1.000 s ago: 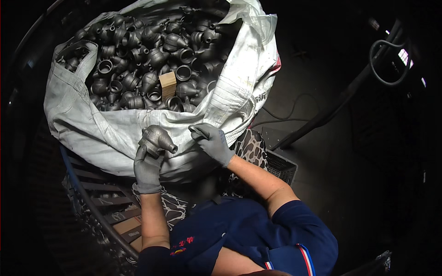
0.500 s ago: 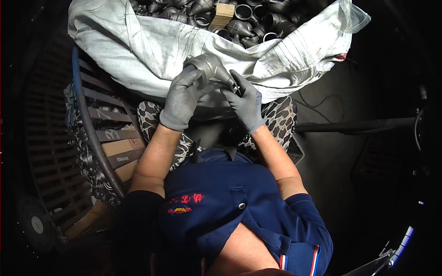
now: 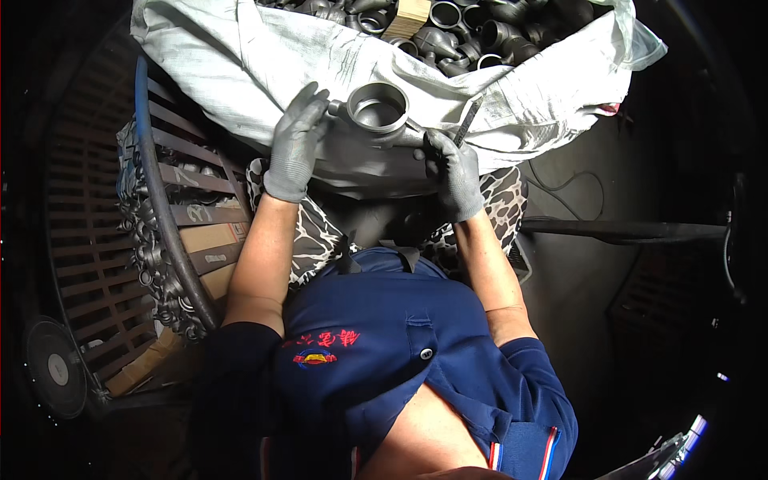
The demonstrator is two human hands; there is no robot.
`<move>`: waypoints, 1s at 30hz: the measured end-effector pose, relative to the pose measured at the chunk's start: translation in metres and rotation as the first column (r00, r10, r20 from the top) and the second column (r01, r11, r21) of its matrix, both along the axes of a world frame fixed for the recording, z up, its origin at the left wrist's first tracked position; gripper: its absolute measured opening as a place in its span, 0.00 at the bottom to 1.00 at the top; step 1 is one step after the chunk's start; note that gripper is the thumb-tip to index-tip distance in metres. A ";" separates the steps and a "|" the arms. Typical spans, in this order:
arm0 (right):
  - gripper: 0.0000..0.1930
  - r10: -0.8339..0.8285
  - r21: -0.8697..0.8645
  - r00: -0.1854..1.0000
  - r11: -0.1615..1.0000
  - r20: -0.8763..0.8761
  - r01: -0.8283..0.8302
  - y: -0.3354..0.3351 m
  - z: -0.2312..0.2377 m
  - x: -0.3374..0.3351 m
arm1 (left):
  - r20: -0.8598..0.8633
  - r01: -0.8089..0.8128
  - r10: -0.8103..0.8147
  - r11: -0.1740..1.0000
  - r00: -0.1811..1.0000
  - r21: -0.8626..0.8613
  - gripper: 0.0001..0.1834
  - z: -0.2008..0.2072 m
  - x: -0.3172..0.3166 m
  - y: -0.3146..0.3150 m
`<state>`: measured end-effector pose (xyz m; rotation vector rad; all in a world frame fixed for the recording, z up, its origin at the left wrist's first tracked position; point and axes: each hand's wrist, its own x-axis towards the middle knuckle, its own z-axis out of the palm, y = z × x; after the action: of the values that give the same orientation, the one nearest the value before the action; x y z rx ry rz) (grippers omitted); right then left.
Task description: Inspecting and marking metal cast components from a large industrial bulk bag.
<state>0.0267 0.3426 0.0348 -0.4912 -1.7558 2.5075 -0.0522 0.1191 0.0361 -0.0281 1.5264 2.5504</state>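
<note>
While the right hand in a grey knitted glove (image 3: 454,172) grips a slim dark rod-shaped tool (image 3: 468,122), its fingers at the narrow stem of a hollow grey metal fitting (image 3: 378,117), the left hand in a matching glove (image 3: 296,148) stretches its fingers straight out just left of the fitting; contact there cannot be told. The fitting's round mouth faces the camera, between both hands. Beyond it, a white woven sack (image 3: 352,68) holds dark metal castings (image 3: 436,40) and a pale wooden block (image 3: 409,19); well left of it curves a slatted metal rack (image 3: 164,212).

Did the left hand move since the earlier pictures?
Yes, leftward: the left hand is now farther to the left of the wooden block in the white sack.
</note>
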 end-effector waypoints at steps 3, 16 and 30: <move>0.14 0.008 -0.088 0.998 0.996 0.069 -0.002 -0.003 -0.012 0.003 | -0.009 0.075 -0.075 0.982 0.997 0.171 0.21 -0.010 0.005 0.010; 0.15 0.104 -0.060 0.994 0.993 0.041 -0.101 -0.003 -0.014 0.007 | 0.012 0.053 -0.052 0.997 0.999 -0.063 0.19 -0.010 0.009 0.003; 0.14 0.066 0.074 0.993 0.995 0.097 -0.074 -0.007 -0.001 0.009 | 0.048 0.083 -0.081 0.995 0.996 -0.049 0.18 -0.016 0.005 -0.004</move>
<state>0.0355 0.3357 0.0335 -0.5623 -1.9283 2.4891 -0.0468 0.1151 0.0200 -0.0291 1.5427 2.4308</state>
